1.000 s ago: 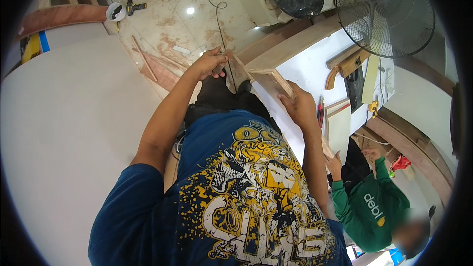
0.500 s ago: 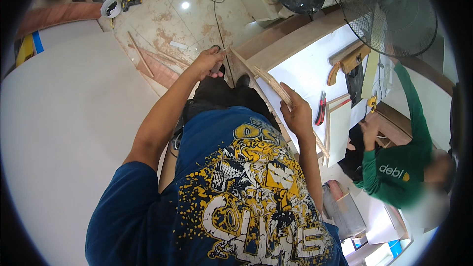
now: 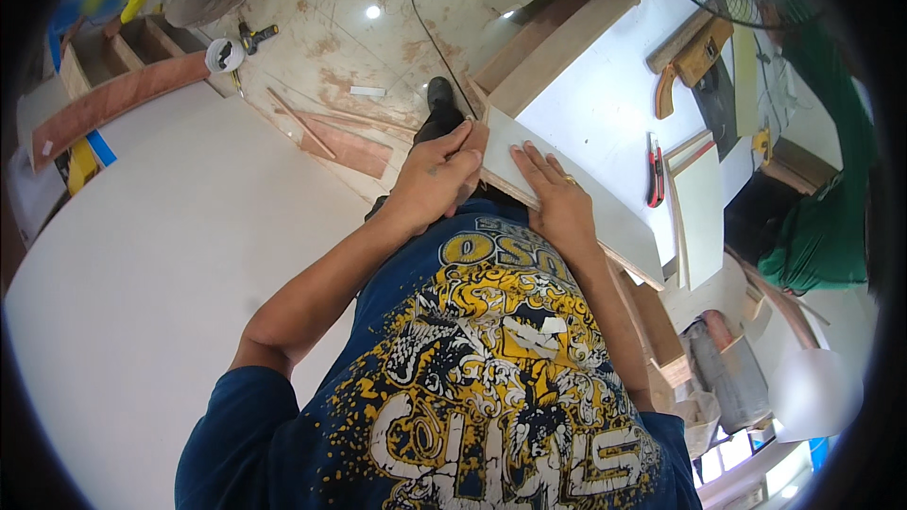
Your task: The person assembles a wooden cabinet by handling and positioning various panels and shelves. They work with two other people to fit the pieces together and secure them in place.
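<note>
A white-faced board strip (image 3: 605, 217) with raw wooden edges lies slantwise in front of me, over the right-hand worktop. My right hand (image 3: 559, 198) rests flat on its white face, fingers stretched out, a ring on one of them. At the board's far left end, my left hand (image 3: 437, 177) is closed around a small brown piece (image 3: 480, 139), which meets the board's edge. Most of that piece is hidden by my fingers, so its kind is unclear.
On the white worktop (image 3: 595, 85) lie a red utility knife (image 3: 655, 170), a wooden tool with a curved handle (image 3: 666, 94) and another white board (image 3: 697, 212). A large pale panel (image 3: 170, 255) fills the left. A cordless drill (image 3: 257, 36) and wood strips (image 3: 312, 127) lie on the floor. A green-sleeved person (image 3: 822, 227) is at right.
The board has turned from its edge to lie flat under my right hand. My left hand has come right and nearer, to the board's end. Yellow clothing now shows at upper left.
</note>
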